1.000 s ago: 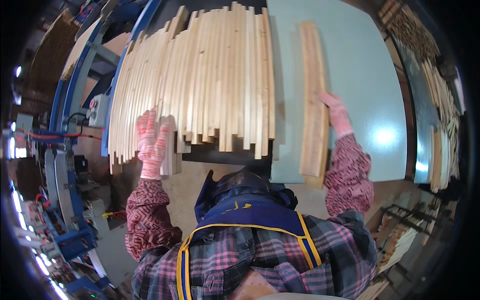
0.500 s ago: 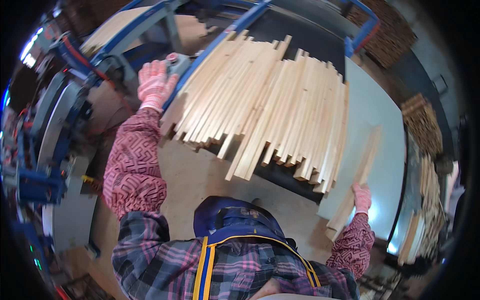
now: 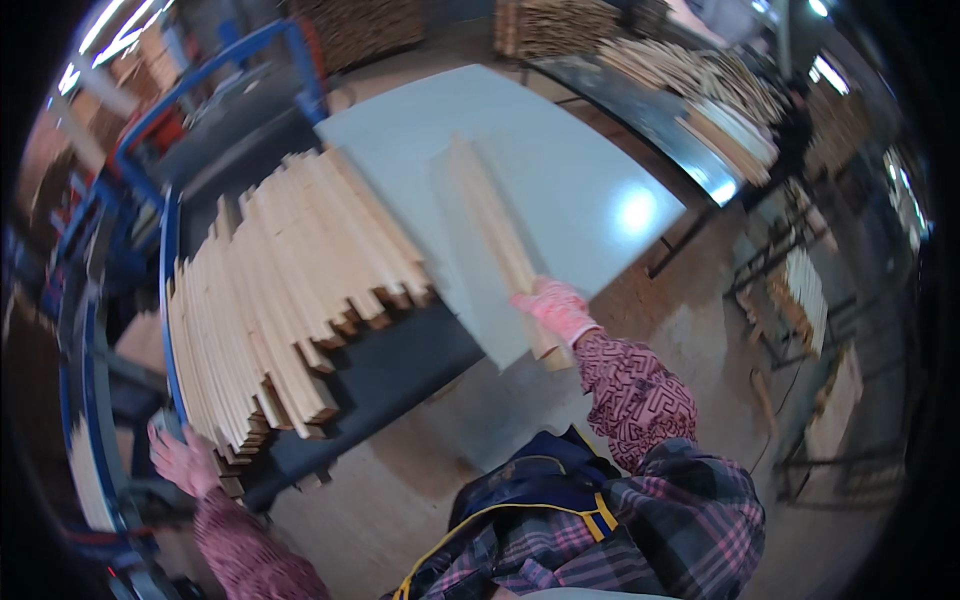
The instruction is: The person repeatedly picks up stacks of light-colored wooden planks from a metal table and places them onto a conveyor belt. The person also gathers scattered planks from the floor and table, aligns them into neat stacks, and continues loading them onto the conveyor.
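Observation:
My right hand point(image 3: 557, 308), in a pinkish-white glove, is closed around the near end of a long, pale wooden strip point(image 3: 492, 220). The strip lies along a smooth light grey-blue tabletop point(image 3: 580, 160), its near end sticking out past the edge; blur hides whether it is one piece or two side by side. My left hand point(image 3: 185, 460), gloved too, is at the lower left with its fingers stretched out, by a small grey box on the machine's blue side rail. Beside it, a layer of wooden strips point(image 3: 290, 290) with uneven ends covers a black conveyor belt point(image 3: 395, 365).
A blue tubular frame point(image 3: 290, 45) arches over the belt's far end. Beyond the tabletop, a dark metal table point(image 3: 640, 115) carries loose strips. Stacked wood point(image 3: 555, 25) stands at the back, and metal racks point(image 3: 800, 300) holding boards stand on the right.
The view has swung to the right, so the belt now appears farther left and more of the tabletop shows. My right hand still grips the strip; my left hand stays by the rail.

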The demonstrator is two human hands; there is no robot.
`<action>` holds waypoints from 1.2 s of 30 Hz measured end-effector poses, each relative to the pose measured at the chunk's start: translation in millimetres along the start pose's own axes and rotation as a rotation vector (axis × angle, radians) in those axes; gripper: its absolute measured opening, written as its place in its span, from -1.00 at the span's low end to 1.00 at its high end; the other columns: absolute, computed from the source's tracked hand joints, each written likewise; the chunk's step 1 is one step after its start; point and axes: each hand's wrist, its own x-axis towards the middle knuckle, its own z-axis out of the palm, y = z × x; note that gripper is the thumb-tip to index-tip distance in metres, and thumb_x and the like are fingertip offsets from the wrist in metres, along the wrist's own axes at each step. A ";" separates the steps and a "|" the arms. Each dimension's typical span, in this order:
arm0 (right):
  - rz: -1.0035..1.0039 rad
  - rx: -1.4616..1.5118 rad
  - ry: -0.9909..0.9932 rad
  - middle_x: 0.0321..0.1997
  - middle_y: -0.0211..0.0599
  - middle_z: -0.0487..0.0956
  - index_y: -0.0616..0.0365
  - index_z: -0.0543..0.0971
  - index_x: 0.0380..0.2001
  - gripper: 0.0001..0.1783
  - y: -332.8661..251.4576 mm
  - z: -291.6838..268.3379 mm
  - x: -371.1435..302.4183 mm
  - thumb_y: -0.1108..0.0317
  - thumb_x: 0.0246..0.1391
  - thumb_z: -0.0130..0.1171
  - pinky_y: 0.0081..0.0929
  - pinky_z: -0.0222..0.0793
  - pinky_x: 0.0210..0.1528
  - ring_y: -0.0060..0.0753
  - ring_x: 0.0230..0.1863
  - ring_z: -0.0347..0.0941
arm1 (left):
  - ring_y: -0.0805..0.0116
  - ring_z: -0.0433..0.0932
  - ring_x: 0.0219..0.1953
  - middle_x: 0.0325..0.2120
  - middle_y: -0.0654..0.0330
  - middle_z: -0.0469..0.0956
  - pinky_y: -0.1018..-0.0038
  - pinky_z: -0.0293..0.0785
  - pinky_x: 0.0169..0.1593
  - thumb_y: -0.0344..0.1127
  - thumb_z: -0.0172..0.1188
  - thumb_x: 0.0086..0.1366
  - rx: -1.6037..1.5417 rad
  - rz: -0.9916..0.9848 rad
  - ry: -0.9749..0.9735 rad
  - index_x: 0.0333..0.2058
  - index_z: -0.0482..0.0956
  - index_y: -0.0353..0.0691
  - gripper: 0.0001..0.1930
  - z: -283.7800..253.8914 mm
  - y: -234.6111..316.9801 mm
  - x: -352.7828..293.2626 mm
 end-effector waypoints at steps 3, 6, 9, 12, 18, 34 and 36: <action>0.012 0.199 -0.009 -0.01 0.01 0.63 0.17 0.59 0.05 -0.20 57.6 22.7 -14.8 -0.33 0.01 0.19 -0.22 0.36 0.16 0.08 0.08 0.51 | -0.08 0.26 0.30 0.26 -0.14 0.29 0.17 0.13 0.39 0.00 0.21 0.31 -0.482 0.074 -0.097 0.30 0.32 -0.19 -0.34 5.5 128.2 -81.9; -0.079 0.527 -0.132 -0.10 -0.03 0.67 0.12 0.65 -0.03 -0.26 89.7 14.7 -61.5 -0.32 0.02 0.24 -0.27 0.42 0.05 0.03 -0.03 0.56 | 0.00 0.24 0.33 0.30 -0.09 0.27 0.19 0.16 0.38 -0.26 0.25 0.33 -1.133 0.338 -0.184 0.34 0.28 -0.19 -0.36 -74.1 268.1 -174.9; -0.107 0.493 -0.199 -0.14 -0.05 0.67 0.14 0.66 -0.13 -0.30 225.1 13.8 -133.2 -0.30 -0.02 0.29 -0.27 0.44 0.00 -0.10 -0.10 0.59 | 0.14 0.37 0.24 0.33 -0.08 0.23 0.29 0.32 0.30 -0.34 0.23 0.36 -1.817 0.248 -0.760 0.41 0.14 -0.13 -0.30 -141.3 398.9 -347.5; -0.159 0.505 -0.211 -0.18 -0.03 0.66 0.15 0.65 -0.17 -0.34 323.4 -53.2 -205.4 -0.26 -0.04 0.31 -0.23 0.45 -0.03 -0.07 -0.10 0.59 | 0.20 0.43 0.18 0.31 -0.05 0.26 0.36 0.36 0.25 -0.27 0.24 0.36 -1.978 0.084 -1.282 0.48 -0.14 -0.07 -0.13 -260.7 495.3 -444.9; -0.103 0.167 -0.088 -0.07 0.02 0.61 0.13 0.53 0.06 -0.34 471.6 -158.1 -292.0 -0.06 -0.04 0.32 -0.18 0.44 0.05 0.04 -0.03 0.55 | 0.24 0.45 0.10 0.15 0.18 0.33 0.14 0.52 0.09 -0.12 0.24 0.36 -2.061 0.049 -1.700 0.40 -0.11 0.01 -0.19 -390.5 634.0 -576.4; 0.214 0.051 0.102 0.12 0.04 0.48 -0.02 0.12 0.42 -0.03 757.2 -301.2 -67.6 -0.03 0.01 0.30 -0.03 0.43 0.10 0.15 0.08 0.45 | 0.35 0.44 -0.39 -0.39 0.30 0.43 0.35 0.45 -0.30 -0.42 0.38 0.06 -1.768 -0.267 -2.022 -0.06 0.37 -0.02 -0.52 -479.4 1120.9 -673.4; 0.198 0.068 0.057 0.18 0.06 0.47 0.02 0.16 0.41 -0.05 790.8 -341.5 -23.1 -0.13 0.05 0.26 -0.07 0.36 0.21 0.16 0.17 0.41 | 0.36 0.46 -0.37 -0.39 0.30 0.46 0.33 0.48 -0.30 -0.40 0.40 0.07 -1.772 -0.261 -2.099 -0.09 0.41 -0.09 -0.56 -475.2 1188.2 -669.0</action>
